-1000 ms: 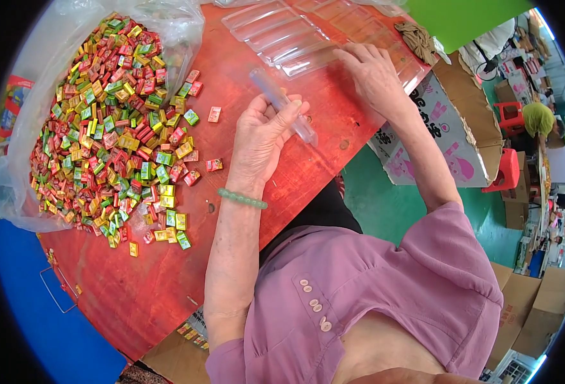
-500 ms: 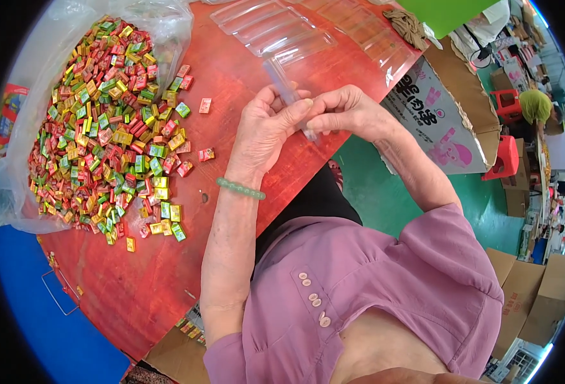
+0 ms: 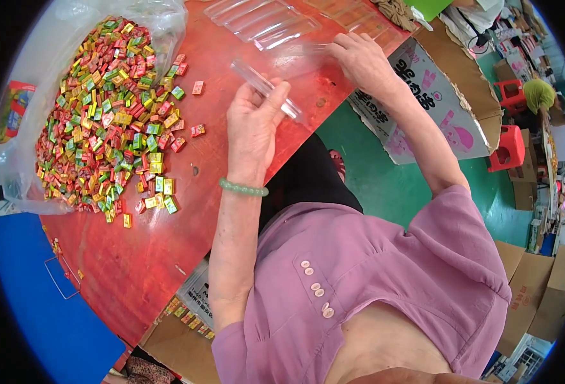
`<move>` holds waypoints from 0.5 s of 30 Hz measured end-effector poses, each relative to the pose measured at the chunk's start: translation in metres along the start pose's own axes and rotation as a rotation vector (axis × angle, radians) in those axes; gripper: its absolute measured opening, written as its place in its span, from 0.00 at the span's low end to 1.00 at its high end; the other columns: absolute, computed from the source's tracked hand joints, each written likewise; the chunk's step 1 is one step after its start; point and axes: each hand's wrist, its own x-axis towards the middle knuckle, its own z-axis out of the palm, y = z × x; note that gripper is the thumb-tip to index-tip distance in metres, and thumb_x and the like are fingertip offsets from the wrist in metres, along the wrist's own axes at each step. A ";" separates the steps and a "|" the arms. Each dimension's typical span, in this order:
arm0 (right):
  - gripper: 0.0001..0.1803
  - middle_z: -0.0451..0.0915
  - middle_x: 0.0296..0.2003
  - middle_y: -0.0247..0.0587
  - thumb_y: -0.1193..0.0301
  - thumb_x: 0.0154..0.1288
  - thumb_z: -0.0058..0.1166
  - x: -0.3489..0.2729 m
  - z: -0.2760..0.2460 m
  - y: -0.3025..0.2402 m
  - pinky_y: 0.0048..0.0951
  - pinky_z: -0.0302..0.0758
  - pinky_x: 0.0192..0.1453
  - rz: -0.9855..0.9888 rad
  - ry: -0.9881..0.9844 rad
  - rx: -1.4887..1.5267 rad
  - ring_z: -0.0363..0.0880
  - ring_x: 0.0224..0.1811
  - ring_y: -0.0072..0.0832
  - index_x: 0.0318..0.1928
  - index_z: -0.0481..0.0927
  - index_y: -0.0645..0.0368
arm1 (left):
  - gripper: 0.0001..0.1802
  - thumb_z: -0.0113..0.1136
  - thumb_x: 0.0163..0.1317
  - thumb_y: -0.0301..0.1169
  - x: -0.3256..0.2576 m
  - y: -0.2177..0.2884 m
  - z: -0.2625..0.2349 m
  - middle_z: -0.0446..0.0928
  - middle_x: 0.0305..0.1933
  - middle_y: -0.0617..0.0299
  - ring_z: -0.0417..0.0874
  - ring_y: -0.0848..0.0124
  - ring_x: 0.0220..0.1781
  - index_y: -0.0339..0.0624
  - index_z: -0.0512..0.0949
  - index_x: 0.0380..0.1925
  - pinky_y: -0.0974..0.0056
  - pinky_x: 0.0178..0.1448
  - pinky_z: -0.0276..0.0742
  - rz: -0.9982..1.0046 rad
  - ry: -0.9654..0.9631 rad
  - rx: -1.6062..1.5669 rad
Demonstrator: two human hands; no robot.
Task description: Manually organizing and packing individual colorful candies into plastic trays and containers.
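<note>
I see the left hand (image 3: 255, 128) with its fingers wrapped snugly around a clear plastic tube (image 3: 250, 73), the thumb lying across it. Both ends stick out past the grip, which I read as a way of leaving them free. The tube slants over the red surface (image 3: 129, 275); I cannot tell whether it touches.

The right hand (image 3: 364, 64) reaches farther out, its fingers bent and close together at the edge of some blurred clear plastic (image 3: 302, 59). I cannot tell whether they pinch it or only hover there.

Beyond, a clear ribbed tray (image 3: 257, 22) lies flat, with more clear trays (image 3: 356, 16) near a brown cloth (image 3: 394, 11); I judge they sit there for the right hand's easy reach.

To the left, a heap of small red, yellow and green boxes (image 3: 103, 121) spills from a clear plastic bag (image 3: 174, 29), whose sides seem to corral it. A few strays, like one red box (image 3: 197, 130), lie between heap and left hand.
</note>
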 end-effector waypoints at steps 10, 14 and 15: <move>0.13 0.76 0.41 0.40 0.76 0.56 0.51 0.005 0.018 0.018 0.37 0.70 0.51 0.006 0.012 -0.080 0.75 0.46 0.39 0.44 0.77 0.57 | 0.21 0.59 0.63 0.22 -0.028 -0.011 -0.002 0.74 0.52 0.55 0.77 0.59 0.58 0.35 0.67 0.56 0.56 0.60 0.78 -0.115 0.015 -0.160; 0.09 0.78 0.37 0.39 0.72 0.63 0.54 0.002 -0.031 -0.040 0.34 0.75 0.45 0.207 -0.134 0.615 0.79 0.41 0.32 0.43 0.80 0.61 | 0.21 0.59 0.64 0.23 -0.027 -0.016 0.001 0.74 0.53 0.55 0.78 0.61 0.56 0.35 0.67 0.56 0.56 0.58 0.79 -0.115 0.021 -0.149; 0.10 0.78 0.35 0.39 0.69 0.65 0.56 0.000 -0.043 -0.053 0.31 0.76 0.43 0.265 -0.250 0.975 0.80 0.38 0.29 0.42 0.81 0.62 | 0.21 0.59 0.64 0.23 -0.025 -0.018 0.000 0.74 0.53 0.55 0.79 0.63 0.54 0.35 0.67 0.56 0.57 0.56 0.80 -0.098 -0.001 -0.149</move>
